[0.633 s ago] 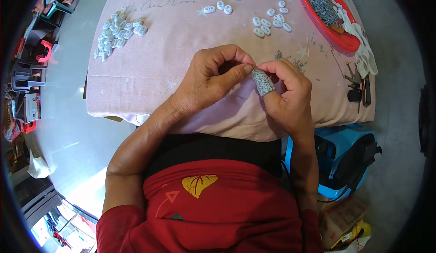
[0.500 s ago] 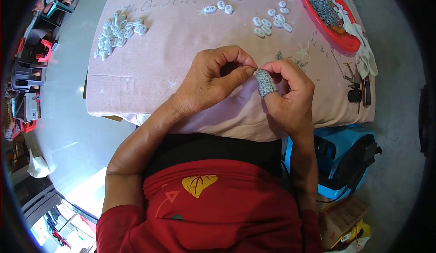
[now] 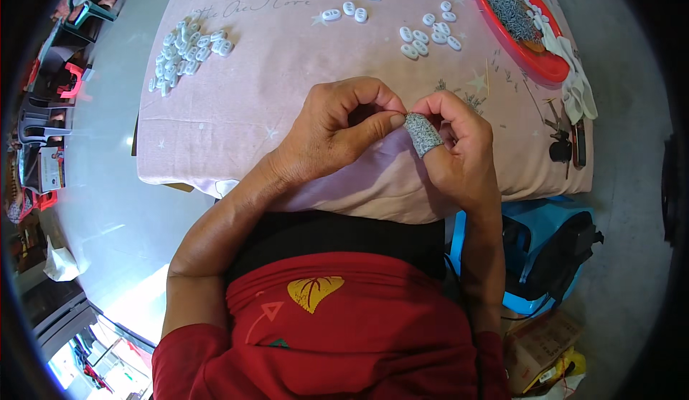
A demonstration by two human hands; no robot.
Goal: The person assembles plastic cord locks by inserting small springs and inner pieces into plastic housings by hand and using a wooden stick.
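Note:
My left hand (image 3: 331, 133) and my right hand (image 3: 465, 157) meet over the near part of the table, fingertips almost touching. Thumb and forefinger of each are pinched together. Whatever lies between them is too small to make out. A grey knitted finger sleeve (image 3: 423, 136) covers my right thumb. Just beyond my right hand, small dark metal pieces (image 3: 474, 101) are scattered on the pink cloth (image 3: 215, 131). Farther off lie several loose white oval plastic pieces (image 3: 440, 37), and a heap of similar white pieces (image 3: 185, 49) sits at the left.
At the far right stands a red tray (image 3: 551, 71) full of small metal pieces, with white gloves (image 3: 576, 91) over its edge. Keys (image 3: 558, 123) and a dark-handled tool (image 3: 578, 145) lie near the table's right edge. Below is a blue-and-black case (image 3: 549, 249).
Both hands stay together in a pinch, with only small shifts. My right thumb has tilted slightly and its sleeve sits a little lower and to the right. The table things have not moved.

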